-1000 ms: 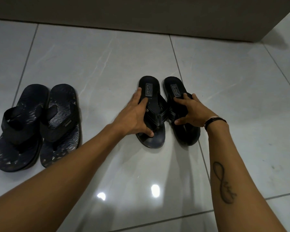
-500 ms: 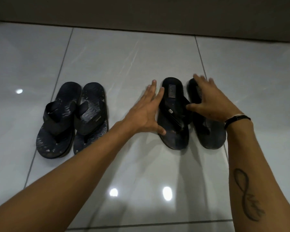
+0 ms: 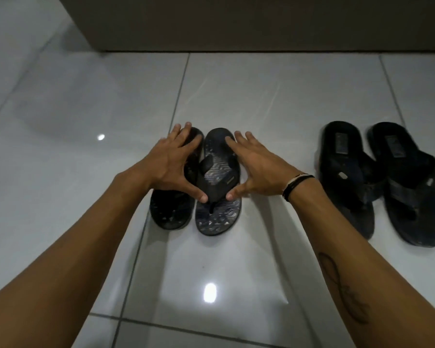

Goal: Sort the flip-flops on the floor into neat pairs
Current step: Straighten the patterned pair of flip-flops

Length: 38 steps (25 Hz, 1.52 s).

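Two patterned dark flip-flops lie side by side at the centre of the floor, the left one (image 3: 172,212) and the right one (image 3: 217,217). My left hand (image 3: 170,167) rests flat over the left one, fingers spread, thumb touching the strap of the right one. My right hand (image 3: 258,169) lies flat along the right one's outer edge, thumb at its strap. Neither hand grips anything. A second pair of plain black flip-flops, one (image 3: 347,177) beside the other (image 3: 409,182), lies side by side at the right.
Glossy pale floor tiles (image 3: 261,101) with grout lines run all around. A dark wall base or cabinet front (image 3: 236,23) closes off the far side. Bright light reflections show on the tiles near me.
Both hands left the plain black pair and moved left onto the patterned pair. My view swung left, so the black pair now sits at the right.
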Available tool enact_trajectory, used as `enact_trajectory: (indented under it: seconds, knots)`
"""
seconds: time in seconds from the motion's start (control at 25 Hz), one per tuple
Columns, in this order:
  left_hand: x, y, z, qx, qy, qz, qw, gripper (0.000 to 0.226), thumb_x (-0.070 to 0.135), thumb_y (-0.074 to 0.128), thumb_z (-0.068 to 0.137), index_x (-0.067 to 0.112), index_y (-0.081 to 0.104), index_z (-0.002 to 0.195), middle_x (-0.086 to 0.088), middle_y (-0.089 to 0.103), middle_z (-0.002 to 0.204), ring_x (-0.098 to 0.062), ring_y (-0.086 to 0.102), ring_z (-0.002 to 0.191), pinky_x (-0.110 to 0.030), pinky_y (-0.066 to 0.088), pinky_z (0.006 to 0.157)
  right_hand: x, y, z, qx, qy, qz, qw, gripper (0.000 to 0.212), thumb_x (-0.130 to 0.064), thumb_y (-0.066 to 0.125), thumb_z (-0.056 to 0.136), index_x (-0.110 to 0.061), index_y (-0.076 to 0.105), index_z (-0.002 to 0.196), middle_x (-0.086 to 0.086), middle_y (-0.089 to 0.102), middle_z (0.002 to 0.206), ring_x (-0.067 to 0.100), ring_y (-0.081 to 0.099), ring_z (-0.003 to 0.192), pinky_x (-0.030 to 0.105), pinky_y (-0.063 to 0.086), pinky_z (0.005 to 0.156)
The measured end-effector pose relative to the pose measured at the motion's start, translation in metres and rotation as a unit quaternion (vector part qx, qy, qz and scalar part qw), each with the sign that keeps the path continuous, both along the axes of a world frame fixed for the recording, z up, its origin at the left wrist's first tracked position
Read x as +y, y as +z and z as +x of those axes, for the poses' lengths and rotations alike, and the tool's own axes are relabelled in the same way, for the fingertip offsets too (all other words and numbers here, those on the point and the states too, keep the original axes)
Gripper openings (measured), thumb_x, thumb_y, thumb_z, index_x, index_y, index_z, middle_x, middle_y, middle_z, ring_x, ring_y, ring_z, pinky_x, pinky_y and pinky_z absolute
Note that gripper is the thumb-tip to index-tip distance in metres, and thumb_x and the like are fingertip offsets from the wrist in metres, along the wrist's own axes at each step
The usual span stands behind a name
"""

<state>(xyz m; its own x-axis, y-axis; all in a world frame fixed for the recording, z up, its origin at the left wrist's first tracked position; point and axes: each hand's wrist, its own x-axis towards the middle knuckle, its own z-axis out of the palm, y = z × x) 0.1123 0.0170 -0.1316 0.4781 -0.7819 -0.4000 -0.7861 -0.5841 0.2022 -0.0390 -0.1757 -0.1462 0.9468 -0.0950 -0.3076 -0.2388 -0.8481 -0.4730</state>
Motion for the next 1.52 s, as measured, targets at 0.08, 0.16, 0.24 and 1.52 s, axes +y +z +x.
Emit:
enact_trajectory:
  seconds: [0.08,0.16,0.24,1.52]
  knots:
    - [0.023,-0.003,0.005,0.059,0.014,0.050,0.997,0.163,0.092,0.074,0.043,0.024,-0.006,0.167,-0.002,-0.026,0.173,-0.024,-0.024,0.160,-0.046,-0.001,0.129,0.020,-0.008,0.010,0.023,0.028,-0.007,0.999,0.143,-0.059,0.090,0.060,-0.018,0.001,0.164,0.007,-0.004,0.174,0.026,-0.008,0.160,0.043,0.012,0.129]
    - [0.033,-0.010,0.005,0.055,-0.006,0.072,0.996,0.156,0.074,0.087,0.054,0.020,-0.007,0.167,-0.003,-0.023,0.174,-0.022,-0.020,0.161,-0.040,0.000,0.130,0.035,-0.016,0.016,0.036,0.054,-0.051,0.997,0.143,-0.059,0.090,0.058,-0.013,0.007,0.164,0.008,0.000,0.174,0.027,-0.002,0.161,0.042,0.015,0.128]
    - [0.034,-0.015,0.006,0.044,-0.013,0.069,0.997,0.154,0.064,0.091,0.058,0.018,-0.007,0.167,-0.004,-0.022,0.174,-0.021,-0.017,0.162,-0.039,0.003,0.132,0.045,-0.019,0.022,0.032,0.053,-0.080,0.995,0.142,-0.058,0.092,0.054,-0.010,0.014,0.163,0.010,0.005,0.174,0.028,0.003,0.161,0.043,0.020,0.128]
    - [0.097,0.030,0.082,-0.048,0.031,0.029,0.998,0.127,0.051,0.074,0.069,0.021,-0.002,0.167,-0.006,-0.013,0.176,-0.026,-0.018,0.161,-0.052,-0.007,0.130,0.118,-0.003,0.067,-0.168,-0.050,0.053,0.983,0.121,-0.069,0.067,0.079,-0.015,0.003,0.165,0.010,-0.002,0.174,0.030,-0.008,0.160,0.051,0.005,0.129]
